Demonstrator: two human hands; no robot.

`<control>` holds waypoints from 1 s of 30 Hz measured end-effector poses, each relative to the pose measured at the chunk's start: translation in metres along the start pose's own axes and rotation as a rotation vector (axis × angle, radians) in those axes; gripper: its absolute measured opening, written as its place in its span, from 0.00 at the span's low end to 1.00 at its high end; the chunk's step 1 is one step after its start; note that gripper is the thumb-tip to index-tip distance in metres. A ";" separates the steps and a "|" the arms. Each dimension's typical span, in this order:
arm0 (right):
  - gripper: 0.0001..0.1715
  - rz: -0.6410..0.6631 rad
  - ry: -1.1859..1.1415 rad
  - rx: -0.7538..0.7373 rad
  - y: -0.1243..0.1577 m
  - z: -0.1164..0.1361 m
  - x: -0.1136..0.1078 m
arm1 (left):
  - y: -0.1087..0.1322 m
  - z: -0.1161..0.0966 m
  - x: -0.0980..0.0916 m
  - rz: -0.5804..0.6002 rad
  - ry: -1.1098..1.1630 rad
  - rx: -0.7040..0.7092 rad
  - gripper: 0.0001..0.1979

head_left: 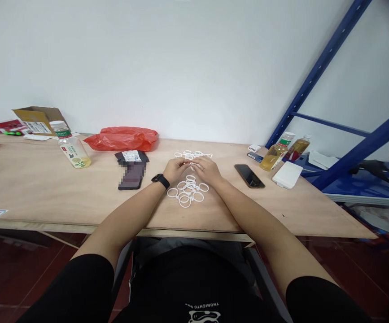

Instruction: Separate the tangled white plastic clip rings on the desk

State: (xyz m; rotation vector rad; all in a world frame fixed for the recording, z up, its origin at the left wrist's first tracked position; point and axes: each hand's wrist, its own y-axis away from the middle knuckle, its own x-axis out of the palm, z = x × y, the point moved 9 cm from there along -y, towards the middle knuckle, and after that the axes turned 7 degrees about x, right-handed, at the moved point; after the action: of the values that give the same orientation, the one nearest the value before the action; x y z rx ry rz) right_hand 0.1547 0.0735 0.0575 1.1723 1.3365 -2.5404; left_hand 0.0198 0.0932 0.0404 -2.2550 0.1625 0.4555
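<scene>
My left hand (176, 169) and my right hand (207, 169) meet over the middle of the wooden table (46, 188), fingers curled together around a small white ring (192, 165). A black watch sits on my left wrist. Just in front of my hands, towards me, lies a cluster of several white rings (187, 192). Beyond my hands is a second heap of white rings (191, 155). The fingertips are small in view, so how exactly the ring is pinched is hard to see.
A black phone (249, 176) and a white power bank (287, 174) lie to the right, with two bottles of yellow liquid (275, 154). On the left are a dark pouch (132, 172), a clear bottle (71, 148), a red plastic bag (123, 139) and a cardboard box (37, 119). Blue shelving (318, 72) stands at right.
</scene>
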 end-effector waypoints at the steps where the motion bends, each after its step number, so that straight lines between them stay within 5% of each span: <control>1: 0.13 -0.011 -0.005 0.004 0.000 -0.001 0.000 | 0.000 0.000 0.000 -0.003 0.004 0.000 0.09; 22: 0.08 0.014 -0.096 0.038 -0.003 0.006 -0.001 | -0.001 0.001 0.005 0.015 0.012 -0.026 0.10; 30: 0.14 0.010 0.038 0.209 -0.002 -0.049 -0.005 | -0.002 -0.014 -0.009 0.037 -0.187 0.016 0.08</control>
State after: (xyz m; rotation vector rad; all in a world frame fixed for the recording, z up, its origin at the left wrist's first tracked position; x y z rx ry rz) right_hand 0.1866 0.1084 0.0453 1.2622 1.0890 -2.7173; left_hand 0.0160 0.0836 0.0536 -2.1829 0.1113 0.6793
